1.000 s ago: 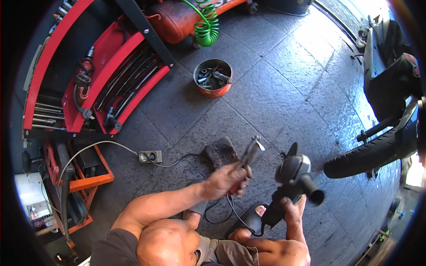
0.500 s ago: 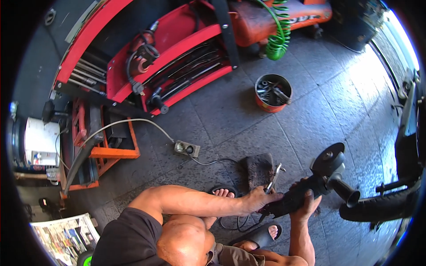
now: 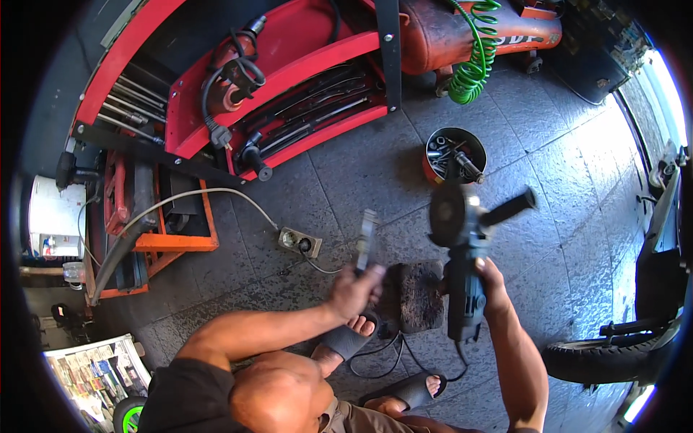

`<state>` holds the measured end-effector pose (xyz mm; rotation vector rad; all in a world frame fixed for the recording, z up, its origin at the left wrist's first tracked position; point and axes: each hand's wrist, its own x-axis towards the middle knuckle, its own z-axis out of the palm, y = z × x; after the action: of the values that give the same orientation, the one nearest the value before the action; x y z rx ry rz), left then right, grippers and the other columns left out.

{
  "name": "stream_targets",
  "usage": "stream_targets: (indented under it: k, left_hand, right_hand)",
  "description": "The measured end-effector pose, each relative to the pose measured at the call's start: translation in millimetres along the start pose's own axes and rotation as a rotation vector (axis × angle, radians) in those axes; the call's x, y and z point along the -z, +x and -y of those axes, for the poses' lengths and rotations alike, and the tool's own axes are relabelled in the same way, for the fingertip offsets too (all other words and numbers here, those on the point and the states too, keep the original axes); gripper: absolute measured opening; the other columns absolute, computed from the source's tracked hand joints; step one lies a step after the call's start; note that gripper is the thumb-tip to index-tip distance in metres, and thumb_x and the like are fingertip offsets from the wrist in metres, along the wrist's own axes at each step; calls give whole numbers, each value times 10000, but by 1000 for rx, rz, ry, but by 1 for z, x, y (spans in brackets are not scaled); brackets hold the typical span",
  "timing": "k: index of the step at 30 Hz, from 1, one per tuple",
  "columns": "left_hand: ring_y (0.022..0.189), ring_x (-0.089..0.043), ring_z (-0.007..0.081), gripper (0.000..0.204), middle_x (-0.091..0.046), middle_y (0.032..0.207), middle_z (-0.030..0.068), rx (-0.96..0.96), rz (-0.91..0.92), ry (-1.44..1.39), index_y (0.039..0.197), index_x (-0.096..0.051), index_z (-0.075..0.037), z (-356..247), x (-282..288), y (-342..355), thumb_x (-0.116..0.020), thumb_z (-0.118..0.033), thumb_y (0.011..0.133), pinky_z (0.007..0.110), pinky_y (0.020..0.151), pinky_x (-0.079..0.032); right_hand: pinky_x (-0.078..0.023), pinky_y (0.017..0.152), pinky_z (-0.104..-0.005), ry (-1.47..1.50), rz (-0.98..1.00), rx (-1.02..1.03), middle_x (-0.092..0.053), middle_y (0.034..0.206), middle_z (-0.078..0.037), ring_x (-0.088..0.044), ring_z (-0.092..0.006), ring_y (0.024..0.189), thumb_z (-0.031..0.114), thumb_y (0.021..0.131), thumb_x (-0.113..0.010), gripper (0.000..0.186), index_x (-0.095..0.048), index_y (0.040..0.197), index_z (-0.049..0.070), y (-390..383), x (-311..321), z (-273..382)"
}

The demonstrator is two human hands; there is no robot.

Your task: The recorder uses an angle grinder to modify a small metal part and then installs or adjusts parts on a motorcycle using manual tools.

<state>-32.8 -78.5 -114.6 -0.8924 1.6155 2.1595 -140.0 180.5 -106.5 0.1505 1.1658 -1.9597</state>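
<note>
My right hand (image 3: 492, 283) is closed round the body of a dark angle grinder (image 3: 465, 296). The grinder stands nearly upright, its disc end (image 3: 449, 215) up and its side handle (image 3: 509, 207) out to the right. In my left hand (image 3: 354, 292) is a slim silvery metal tool (image 3: 367, 234), pointing up and smeared by motion; its exact kind cannot be made out. Between the two hands, a worn dark block (image 3: 422, 299) with a rough brown top lies on the floor. The grinder's cord (image 3: 393, 353) loops near my feet.
A socket block (image 3: 299, 243) on a pale cable lies left of my left hand. Ahead stand a red tool trolley (image 3: 303, 61) and a round tub (image 3: 435, 173) of metal parts. An orange compressor (image 3: 447, 43) is at the back, a tyre (image 3: 599, 361) at the right.
My hands have moved apart. The grinder has swung left and upright, its disc end nearer the tub. My left hand has left the grinder and moved left with the metal tool.
</note>
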Motion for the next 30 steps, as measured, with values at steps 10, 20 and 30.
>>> stream_targets:
  k: [10, 20, 30]
  left_hand:
    - [754, -595, 184, 236, -582, 883, 83, -194, 111, -263, 1144, -509, -36, -64, 74, -24, -544, -185, 964, 319, 641, -513]
    - [723, -524, 93, 243, -540, 832, 21, -202, -155, 255, 1111, -532, -37, -80, 76, -56, -613, -183, 935, 272, 634, -455]
    - [684, -586, 170, 292, -586, 745, 34, -152, -281, 748, 1061, -590, -53, -90, 48, -44, -691, -254, 874, 342, 662, -481]
  right_hand:
    - [-590, 609, -366, -39, 63, -496, -692, 891, -169, -695, -264, 690, 571, 786, -667, 712, -615, 1155, -35, 138, 22, -23]
    - [-578, 611, -376, 24, 170, -617, -698, 840, -185, -689, -276, 650, 619, 793, -647, 734, -618, 1119, -37, 206, 37, -58]
    - [-596, 632, -412, 245, 232, -695, -688, 930, -213, -698, -320, 728, 679, 830, -617, 793, -563, 1244, 4, 179, 24, -46]
